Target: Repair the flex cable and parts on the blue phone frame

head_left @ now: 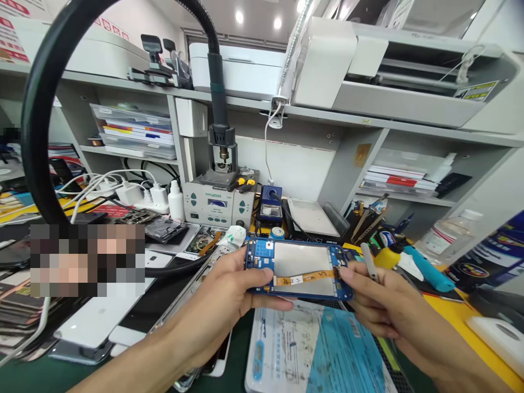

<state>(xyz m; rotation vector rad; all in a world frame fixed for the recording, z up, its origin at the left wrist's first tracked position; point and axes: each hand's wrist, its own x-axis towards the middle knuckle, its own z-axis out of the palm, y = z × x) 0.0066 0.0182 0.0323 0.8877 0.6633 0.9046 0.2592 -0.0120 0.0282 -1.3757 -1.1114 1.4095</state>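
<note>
An opened blue phone frame point(298, 266) with a silver plate and an orange flex cable point(305, 278) across it is held above the bench. My left hand point(223, 303) grips its left end, thumb on top and fingers under. My right hand point(374, 303) holds the right end, index finger and thumb pinched at the cable's right tip, and a slim grey tool point(369, 261) sticks up from between its fingers. Below lies a blue and white printed mat point(315, 349).
A soldering station point(219, 204) with a black hose stands behind, next to a small blue unit point(271, 203). Phone parts and screens point(94, 322) lie at left, chargers point(139, 194) behind them. Tools, a yellow bottle point(388, 255) and a clear bottle point(446, 237) crowd the right.
</note>
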